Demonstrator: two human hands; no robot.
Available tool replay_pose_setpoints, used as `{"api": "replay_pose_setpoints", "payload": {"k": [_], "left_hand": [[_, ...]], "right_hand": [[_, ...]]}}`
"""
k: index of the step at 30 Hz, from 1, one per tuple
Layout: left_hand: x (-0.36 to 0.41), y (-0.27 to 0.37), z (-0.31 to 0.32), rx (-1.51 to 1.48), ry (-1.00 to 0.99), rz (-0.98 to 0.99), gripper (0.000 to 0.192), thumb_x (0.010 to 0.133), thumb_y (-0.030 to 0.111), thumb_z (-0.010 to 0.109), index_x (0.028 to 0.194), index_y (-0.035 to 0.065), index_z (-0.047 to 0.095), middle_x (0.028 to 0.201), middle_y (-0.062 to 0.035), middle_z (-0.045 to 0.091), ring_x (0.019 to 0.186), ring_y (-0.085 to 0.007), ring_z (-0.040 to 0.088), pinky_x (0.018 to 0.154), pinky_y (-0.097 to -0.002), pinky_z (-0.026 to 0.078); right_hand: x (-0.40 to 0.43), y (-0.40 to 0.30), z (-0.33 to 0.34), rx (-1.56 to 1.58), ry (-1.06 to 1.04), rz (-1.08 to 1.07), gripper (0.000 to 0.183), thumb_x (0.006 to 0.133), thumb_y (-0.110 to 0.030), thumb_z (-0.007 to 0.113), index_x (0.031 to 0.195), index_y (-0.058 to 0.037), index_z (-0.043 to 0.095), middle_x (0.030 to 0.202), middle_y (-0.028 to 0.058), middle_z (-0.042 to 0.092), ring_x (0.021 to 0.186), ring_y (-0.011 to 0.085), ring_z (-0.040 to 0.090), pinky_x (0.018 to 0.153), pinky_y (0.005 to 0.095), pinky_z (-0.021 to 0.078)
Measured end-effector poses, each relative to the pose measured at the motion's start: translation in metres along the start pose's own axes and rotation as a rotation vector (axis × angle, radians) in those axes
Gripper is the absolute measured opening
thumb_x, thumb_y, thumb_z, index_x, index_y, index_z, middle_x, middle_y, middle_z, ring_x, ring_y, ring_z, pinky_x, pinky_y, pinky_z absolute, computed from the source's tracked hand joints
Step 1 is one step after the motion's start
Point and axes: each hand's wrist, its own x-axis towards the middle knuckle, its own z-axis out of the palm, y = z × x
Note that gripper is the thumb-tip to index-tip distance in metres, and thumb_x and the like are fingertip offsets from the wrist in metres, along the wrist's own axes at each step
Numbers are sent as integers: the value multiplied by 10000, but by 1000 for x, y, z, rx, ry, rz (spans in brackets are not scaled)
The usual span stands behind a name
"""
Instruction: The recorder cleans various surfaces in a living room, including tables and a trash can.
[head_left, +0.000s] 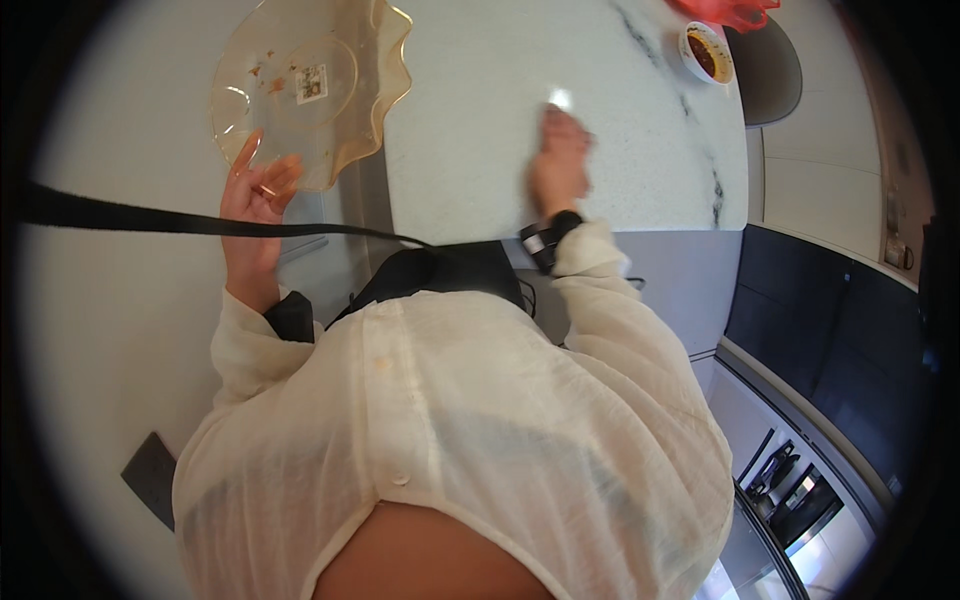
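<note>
My left hand grips the near rim of a see-through amber dish with a wavy edge, thumb and fingers on its lower left side. Brownish crumbs and a square printed label show on the dish, which is off the left edge of the white marble-patterned tabletop. My right hand is blurred, low over or on the tabletop near its front. Its fingers look close together; whether something lies under them cannot be made out.
At the far right of the tabletop stands a white bowl with dark red sauce, near a red plastic bag. A grey chair sits beyond that edge. A black strap crosses before my left wrist. A wall runs along the left.
</note>
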Motion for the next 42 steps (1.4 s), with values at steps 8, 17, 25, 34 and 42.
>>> {"api": "replay_pose_setpoints", "payload": {"k": [8,17,25,34,42], "left_hand": [[-14,-17,-7,29,-92,6,382,872,121,364,1243,31,355,1004,-142,559,930,-184,561,724,-207,480],[2,-22,3,-120,-50,-141,352,849,144,446,1179,23,435,907,-100,554,872,-174,565,712,-228,487],[2,-34,26,-29,-73,-243,359,834,105,447,1176,5,405,822,-60,563,744,-152,570,669,-249,495],[40,-82,63,-129,0,-348,338,845,128,469,1168,42,416,930,-131,567,842,-214,574,740,-287,507],[57,-121,83,-78,130,-499,369,856,88,427,1220,90,368,1010,-182,546,905,-262,569,746,-327,508]], "right_hand": [[-84,-115,35,260,-347,-440,612,610,-187,581,1195,-96,428,1252,94,382,1177,295,319,985,436,233],[-109,-16,-69,16,-193,-86,516,705,-93,509,1209,-153,414,1266,73,371,1194,274,303,998,406,228],[-85,155,-111,-222,32,297,485,770,-135,441,1250,-140,375,1304,93,335,1211,286,270,1006,436,165],[-9,292,-179,-233,75,390,527,779,-99,383,1296,-158,297,1328,94,292,1224,273,244,1014,436,126],[71,316,-247,1121,338,760,389,878,-159,372,1254,-70,328,1241,98,406,1117,263,406,947,390,320]]}}
